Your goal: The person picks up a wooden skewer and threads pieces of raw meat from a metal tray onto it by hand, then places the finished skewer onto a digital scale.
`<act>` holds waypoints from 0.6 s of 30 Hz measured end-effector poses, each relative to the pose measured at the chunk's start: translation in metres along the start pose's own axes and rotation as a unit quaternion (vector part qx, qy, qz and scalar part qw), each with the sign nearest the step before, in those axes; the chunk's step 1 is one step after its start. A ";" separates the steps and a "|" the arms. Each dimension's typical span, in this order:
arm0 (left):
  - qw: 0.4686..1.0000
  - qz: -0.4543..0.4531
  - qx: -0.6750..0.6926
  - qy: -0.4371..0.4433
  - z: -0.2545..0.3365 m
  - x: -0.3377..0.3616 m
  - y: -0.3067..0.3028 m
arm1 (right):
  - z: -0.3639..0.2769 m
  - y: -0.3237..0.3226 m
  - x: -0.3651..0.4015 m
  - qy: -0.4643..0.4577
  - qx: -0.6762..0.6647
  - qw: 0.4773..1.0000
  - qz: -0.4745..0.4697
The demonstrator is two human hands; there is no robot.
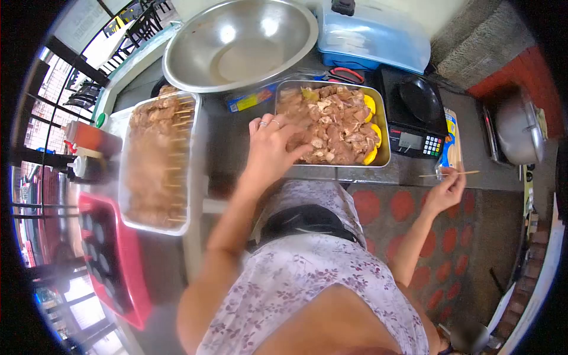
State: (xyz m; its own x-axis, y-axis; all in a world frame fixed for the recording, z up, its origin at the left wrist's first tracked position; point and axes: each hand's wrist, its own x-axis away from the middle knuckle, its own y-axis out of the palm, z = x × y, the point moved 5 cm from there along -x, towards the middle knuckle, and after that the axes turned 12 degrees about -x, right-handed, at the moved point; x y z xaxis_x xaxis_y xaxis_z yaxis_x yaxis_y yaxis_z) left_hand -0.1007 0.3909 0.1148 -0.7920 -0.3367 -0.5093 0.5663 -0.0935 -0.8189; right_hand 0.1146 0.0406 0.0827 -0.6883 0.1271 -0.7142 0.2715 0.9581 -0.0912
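Observation:
My left hand (273, 148), with rings on two fingers, reaches into a steel tray (384, 155) of raw meat pieces (338, 127) with yellow slices along its right side; the fingertips touch the meat at the tray's left part. My right hand (447, 188) is off to the right of the tray, above the floor, pinching a thin wooden skewer (452, 173) that lies level. A long tray of finished meat skewers (157, 160) stands to the left of my left arm.
A large steel bowl (239, 44) sits behind the trays, with a blue-lidded box (376, 35) to its right. A black digital scale (417, 121) and a packet of skewers (452, 142) stand right of the meat tray. A pot (518, 133) is far right, a red crate (112, 260) lower left.

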 end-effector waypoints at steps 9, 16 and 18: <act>0.999 -0.024 0.022 0.041 -0.006 -0.052 -0.010 | -0.028 -0.001 0.007 0.017 -0.052 0.998 -0.014; 0.956 -0.091 0.273 -0.062 -0.015 -0.085 -0.009 | -0.045 0.008 0.032 0.115 -0.089 0.986 -0.087; 0.973 -0.083 0.211 -0.039 -0.006 -0.094 -0.016 | -0.045 0.011 0.039 0.158 -0.110 0.977 -0.095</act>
State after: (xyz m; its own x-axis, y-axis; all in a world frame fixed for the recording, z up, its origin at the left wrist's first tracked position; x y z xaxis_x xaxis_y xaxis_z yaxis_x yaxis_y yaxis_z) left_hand -0.0368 0.4302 0.1745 -0.8700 -0.3531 -0.3442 0.4887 -0.5242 -0.6974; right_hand 0.0603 0.0681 0.0854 -0.8945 -0.0191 -0.4466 -0.0084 0.9996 -0.0260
